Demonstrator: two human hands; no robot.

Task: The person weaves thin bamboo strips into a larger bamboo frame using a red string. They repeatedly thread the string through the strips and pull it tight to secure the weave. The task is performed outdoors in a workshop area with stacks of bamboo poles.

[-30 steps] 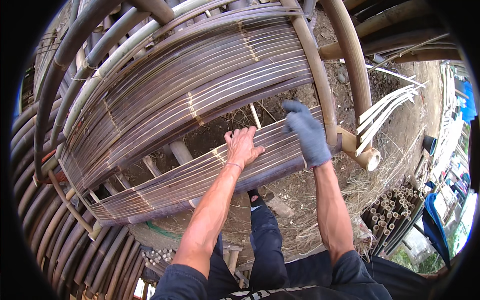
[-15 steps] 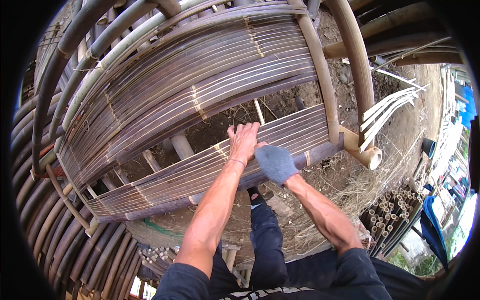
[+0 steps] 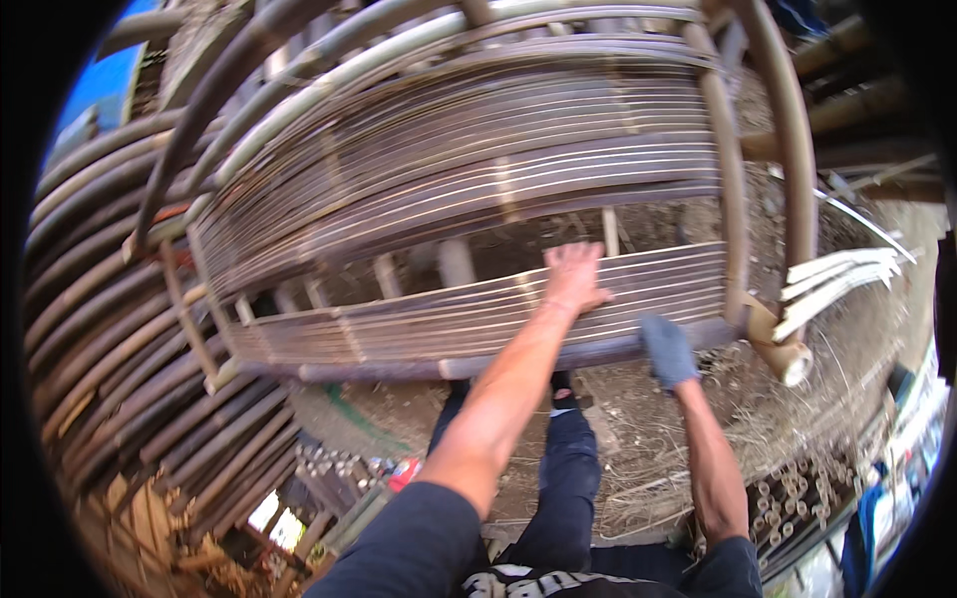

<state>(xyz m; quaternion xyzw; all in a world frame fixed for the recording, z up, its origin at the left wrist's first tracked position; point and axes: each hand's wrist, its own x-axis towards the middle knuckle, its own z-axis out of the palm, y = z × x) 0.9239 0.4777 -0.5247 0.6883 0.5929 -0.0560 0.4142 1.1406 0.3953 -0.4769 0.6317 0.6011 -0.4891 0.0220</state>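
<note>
A bamboo frame piece with thin dark slats (image 3: pixel 449 189) stands in front of me, a long slatted seat panel (image 3: pixel 419 324) across its lower part. My bare left hand (image 3: pixel 575 276) lies flat, fingers apart, on the right part of that seat panel. My right hand (image 3: pixel 666 349), in a blue-grey glove, is closed around the dark front rail (image 3: pixel 528 361) just below the slats, near the right corner post (image 3: pixel 733 199). My legs in dark trousers (image 3: pixel 563 468) show beneath the rail.
Stacked bamboo poles (image 3: pixel 110 329) fill the left side. Pale split bamboo strips (image 3: pixel 837 279) stick out to the right of the frame. A cut bamboo stub (image 3: pixel 788 354) sits at the corner. Bundled bamboo ends (image 3: pixel 797 498) lie lower right. Dry straw covers the ground (image 3: pixel 658 448).
My gloved right hand has come down from the right corner post to the front rail under the slats. My left hand stays flat on the seat panel. The view has shifted slightly.
</note>
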